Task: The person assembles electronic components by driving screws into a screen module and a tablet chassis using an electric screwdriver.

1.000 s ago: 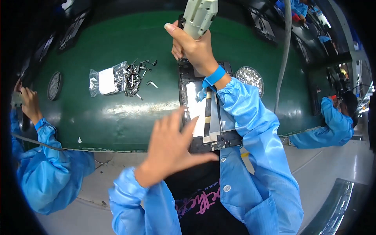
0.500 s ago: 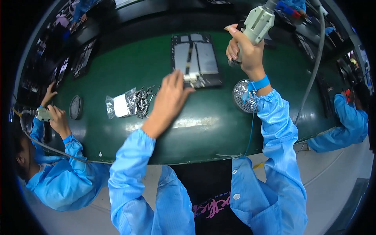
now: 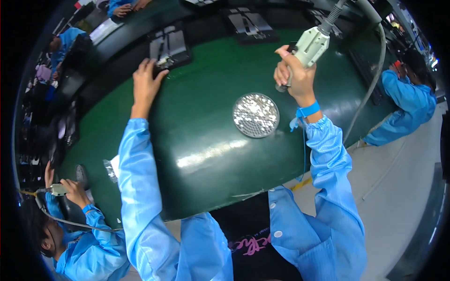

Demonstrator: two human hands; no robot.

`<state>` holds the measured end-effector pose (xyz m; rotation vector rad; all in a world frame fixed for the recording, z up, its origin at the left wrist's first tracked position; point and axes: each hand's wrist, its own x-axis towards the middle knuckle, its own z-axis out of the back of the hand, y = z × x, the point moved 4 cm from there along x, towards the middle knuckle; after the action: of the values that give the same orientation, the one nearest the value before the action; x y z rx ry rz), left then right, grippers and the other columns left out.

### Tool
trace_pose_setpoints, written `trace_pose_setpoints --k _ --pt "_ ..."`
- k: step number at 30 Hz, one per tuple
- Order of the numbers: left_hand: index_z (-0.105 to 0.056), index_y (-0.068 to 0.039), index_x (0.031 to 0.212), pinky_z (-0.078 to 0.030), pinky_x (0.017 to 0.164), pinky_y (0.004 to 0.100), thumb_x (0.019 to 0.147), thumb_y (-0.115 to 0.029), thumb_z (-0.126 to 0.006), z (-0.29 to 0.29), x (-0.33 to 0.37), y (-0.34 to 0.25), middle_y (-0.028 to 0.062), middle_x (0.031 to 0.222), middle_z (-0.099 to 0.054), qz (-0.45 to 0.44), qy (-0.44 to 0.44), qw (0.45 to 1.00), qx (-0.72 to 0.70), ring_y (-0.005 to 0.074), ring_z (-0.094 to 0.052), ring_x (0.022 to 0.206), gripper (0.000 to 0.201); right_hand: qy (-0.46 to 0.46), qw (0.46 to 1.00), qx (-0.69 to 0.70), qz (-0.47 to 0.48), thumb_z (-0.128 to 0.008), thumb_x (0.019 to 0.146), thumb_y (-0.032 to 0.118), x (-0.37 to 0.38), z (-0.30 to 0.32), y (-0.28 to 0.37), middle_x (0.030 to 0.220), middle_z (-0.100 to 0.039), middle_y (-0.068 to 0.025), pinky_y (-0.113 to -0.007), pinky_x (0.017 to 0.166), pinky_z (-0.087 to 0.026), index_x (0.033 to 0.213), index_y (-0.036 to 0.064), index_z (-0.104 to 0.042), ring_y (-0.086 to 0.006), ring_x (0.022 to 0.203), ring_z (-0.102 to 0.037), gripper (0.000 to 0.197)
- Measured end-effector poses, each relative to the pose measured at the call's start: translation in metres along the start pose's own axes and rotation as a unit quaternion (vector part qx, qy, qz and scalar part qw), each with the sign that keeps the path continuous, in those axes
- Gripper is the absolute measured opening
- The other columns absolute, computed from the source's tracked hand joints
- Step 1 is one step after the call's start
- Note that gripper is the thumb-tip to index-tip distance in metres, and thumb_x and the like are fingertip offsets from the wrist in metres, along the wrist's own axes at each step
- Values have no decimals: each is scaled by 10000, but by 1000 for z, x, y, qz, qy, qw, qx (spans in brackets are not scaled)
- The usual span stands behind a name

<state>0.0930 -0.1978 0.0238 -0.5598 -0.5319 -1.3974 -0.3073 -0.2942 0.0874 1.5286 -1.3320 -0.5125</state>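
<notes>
My left hand (image 3: 146, 86) reaches to the far left of the green table, its fingers outstretched and the thumb apart. Its fingertips are at the near left edge of a flat black tablet-like device (image 3: 171, 47) with grey panels inside; whether they press on it, I cannot tell. On the right, my right hand (image 3: 299, 77) is wrapped round a pale green electric screwdriver (image 3: 313, 47), raised over the table with its tip toward the lower left. A round dish (image 3: 256, 115) of small shiny metal pieces stands on the table, left of my right wrist.
Another open device (image 3: 248, 25) lies at the far side. A clear plastic bag (image 3: 111, 168) is partly hidden by my left sleeve. A grey cable (image 3: 372, 86) hangs at the right. Co-workers sit at left (image 3: 89, 243) and right (image 3: 408, 103); the left one holds a similar screwdriver (image 3: 57, 189).
The device has moved away and to the left, along with my left hand. The whole view has turned right, and my left sleeve now hides the loose small parts. My right hand keeps the screwdriver.
</notes>
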Motion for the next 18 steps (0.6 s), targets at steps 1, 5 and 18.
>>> trace_pose_setpoints --k 1,5,18 --pt "-615 -24 1243 -473 949 451 834 -352 -757 9 3 -15 219 1315 -561 -3 -15 999 41 406 -574 1114 543 13 1000 -4 -5 -667 901 87 -8 4 -4 522 -480 -11 -276 386 -377 929 -26 -639 -102 387 -448 120" --pt "-618 -59 1255 -465 961 445 890 -328 -711 57 -25 -78 206 1312 -553 56 -17 998 -8 394 -551 1165 463 72 996 -42 -21 -584 924 79 -32 -23 -4 510 -410 -8 -290 389 -377 968 -41 -585 -111 380 -392 128" --pt "-715 -39 984 -518 769 358 816 -99 -737 100 -111 -167 99 1124 -635 25 41 987 -155 250 -630 896 180 159 986 -27 -48 -527 936 113 -64 -43 -26 479 -372 -4 -290 371 -366 943 -32 -554 -115 362 -370 147"
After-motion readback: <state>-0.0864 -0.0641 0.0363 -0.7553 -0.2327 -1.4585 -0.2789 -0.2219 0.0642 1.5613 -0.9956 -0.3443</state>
